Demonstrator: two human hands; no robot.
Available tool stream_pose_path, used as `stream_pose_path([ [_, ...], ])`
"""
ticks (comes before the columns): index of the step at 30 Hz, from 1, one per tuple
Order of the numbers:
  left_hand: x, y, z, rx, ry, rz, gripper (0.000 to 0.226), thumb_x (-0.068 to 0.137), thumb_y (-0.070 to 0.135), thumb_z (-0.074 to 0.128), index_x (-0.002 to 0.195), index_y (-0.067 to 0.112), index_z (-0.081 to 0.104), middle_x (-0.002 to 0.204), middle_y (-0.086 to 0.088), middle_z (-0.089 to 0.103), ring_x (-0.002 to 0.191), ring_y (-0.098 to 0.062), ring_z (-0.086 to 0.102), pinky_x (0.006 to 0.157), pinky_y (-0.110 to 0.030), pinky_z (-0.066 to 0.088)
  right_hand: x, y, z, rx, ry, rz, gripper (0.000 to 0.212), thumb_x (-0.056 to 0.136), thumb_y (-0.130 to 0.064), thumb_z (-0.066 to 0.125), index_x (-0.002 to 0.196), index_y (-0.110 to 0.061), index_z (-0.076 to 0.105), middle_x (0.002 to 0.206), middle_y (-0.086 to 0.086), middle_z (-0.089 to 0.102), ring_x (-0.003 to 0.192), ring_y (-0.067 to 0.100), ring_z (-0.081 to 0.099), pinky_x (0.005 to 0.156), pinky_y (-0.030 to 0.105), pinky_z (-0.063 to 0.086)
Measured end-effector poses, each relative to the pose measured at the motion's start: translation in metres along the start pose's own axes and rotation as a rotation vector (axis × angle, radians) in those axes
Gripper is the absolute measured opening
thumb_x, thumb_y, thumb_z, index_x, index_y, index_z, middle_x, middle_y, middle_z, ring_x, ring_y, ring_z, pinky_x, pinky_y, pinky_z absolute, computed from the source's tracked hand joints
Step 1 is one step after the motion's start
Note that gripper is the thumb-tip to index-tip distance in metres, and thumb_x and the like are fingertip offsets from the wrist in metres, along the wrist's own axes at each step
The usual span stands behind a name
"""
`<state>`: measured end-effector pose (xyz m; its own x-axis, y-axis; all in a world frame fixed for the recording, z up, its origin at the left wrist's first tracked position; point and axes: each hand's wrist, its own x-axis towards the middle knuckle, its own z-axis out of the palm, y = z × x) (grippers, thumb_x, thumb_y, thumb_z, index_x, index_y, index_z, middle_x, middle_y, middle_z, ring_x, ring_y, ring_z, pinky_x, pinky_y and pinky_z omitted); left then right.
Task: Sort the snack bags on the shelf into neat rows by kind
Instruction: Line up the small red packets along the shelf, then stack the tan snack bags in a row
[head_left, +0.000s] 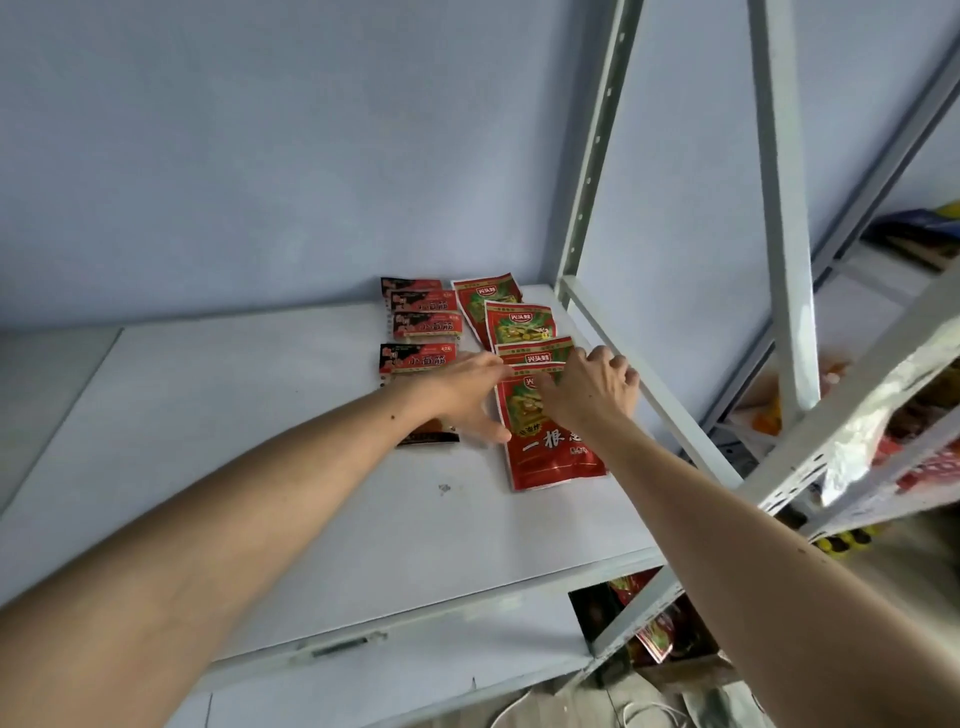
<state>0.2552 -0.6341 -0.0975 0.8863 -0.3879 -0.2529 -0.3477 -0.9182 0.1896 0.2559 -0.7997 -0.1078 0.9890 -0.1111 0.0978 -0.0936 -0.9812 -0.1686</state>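
My left hand (467, 384) lies flat and loose, my right hand (592, 389) presses the nearest red bag (550, 452); a careless shove could skew the overlapped row (519, 322).

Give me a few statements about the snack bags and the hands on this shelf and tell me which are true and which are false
1. The snack bags lie in two columns on the shelf, small dark bags to the left of large red bags. True.
2. The nearest large red bag stands upright against the wall. False: it lies flat on the shelf.
3. The right hand rests on the large red bags. True.
4. The left hand is holding a bag up in the air. False: it reaches low over the shelf between the two columns, and one small dark bag lies partly hidden beneath it.
5. The large red bags overlap one another. True.
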Motion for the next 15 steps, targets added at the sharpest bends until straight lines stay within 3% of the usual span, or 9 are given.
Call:
stream_pose_path([
  [3, -0.021, -0.012, -0.012, 0.063, 0.069, -0.033, 0.080, 0.080, 0.050, 0.069, 0.146, 0.020, 0.034, 0.146, -0.001, 0.039, 0.138, -0.022, 0.034, 0.105, -0.042, 0.040, -0.003, -0.020, -0.011, -0.022, 0.084, -0.137, 0.049, 0.093, -0.047, 0.048, 0.126, -0.012, 0.055, 0.133, 0.012, 0.050, 0.125, 0.033, 0.043, 0.105, 0.046, 0.033],
  [5, -0.036, -0.025, -0.018, 0.106, 0.114, -0.066, 0.057, 0.080, 0.048, 0.069, 0.127, 0.020, 0.052, 0.121, 0.000, 0.052, 0.119, -0.022, 0.051, 0.084, -0.035, 0.049, -0.005, -0.039, -0.016, -0.041, 0.096, -0.224, 0.044, 0.093, -0.042, 0.050, 0.126, -0.013, 0.055, 0.135, 0.012, 0.049, 0.127, 0.033, 0.042, 0.106, 0.047, 0.032],
  [7, -0.057, -0.042, -0.021, 0.136, 0.142, -0.120, 0.045, 0.081, 0.048, 0.068, 0.114, 0.020, 0.058, 0.109, 0.004, 0.056, 0.106, -0.021, 0.057, 0.071, -0.031, 0.047, -0.008, -0.062, -0.020, -0.040, 0.080, -0.303, 0.045, 0.092, -0.040, 0.052, 0.129, -0.015, 0.053, 0.140, 0.011, 0.046, 0.132, 0.034, 0.038, 0.111, 0.050, 0.029],
  [11, -0.107, -0.084, -0.024, 0.175, 0.146, -0.278, 0.059, 0.084, 0.047, 0.065, 0.134, 0.020, 0.050, 0.131, -0.001, 0.053, 0.119, -0.024, 0.052, 0.081, -0.036, 0.046, -0.022, -0.122, -0.023, -0.011, 0.062, -0.451, 0.043, 0.086, -0.027, 0.054, 0.128, -0.016, 0.052, 0.140, 0.009, 0.045, 0.132, 0.032, 0.036, 0.109, 0.047, 0.028],
  [15, -0.173, -0.130, -0.023, 0.132, 0.165, -0.431, 0.064, 0.086, 0.046, 0.063, 0.141, 0.022, 0.042, 0.140, 0.001, 0.046, 0.129, -0.021, 0.044, 0.089, -0.035, 0.040, -0.050, -0.189, -0.021, 0.010, 0.036, -0.575, 0.039, 0.088, -0.034, 0.055, 0.122, -0.014, 0.056, 0.131, 0.009, 0.048, 0.124, 0.033, 0.039, 0.103, 0.043, 0.032],
])
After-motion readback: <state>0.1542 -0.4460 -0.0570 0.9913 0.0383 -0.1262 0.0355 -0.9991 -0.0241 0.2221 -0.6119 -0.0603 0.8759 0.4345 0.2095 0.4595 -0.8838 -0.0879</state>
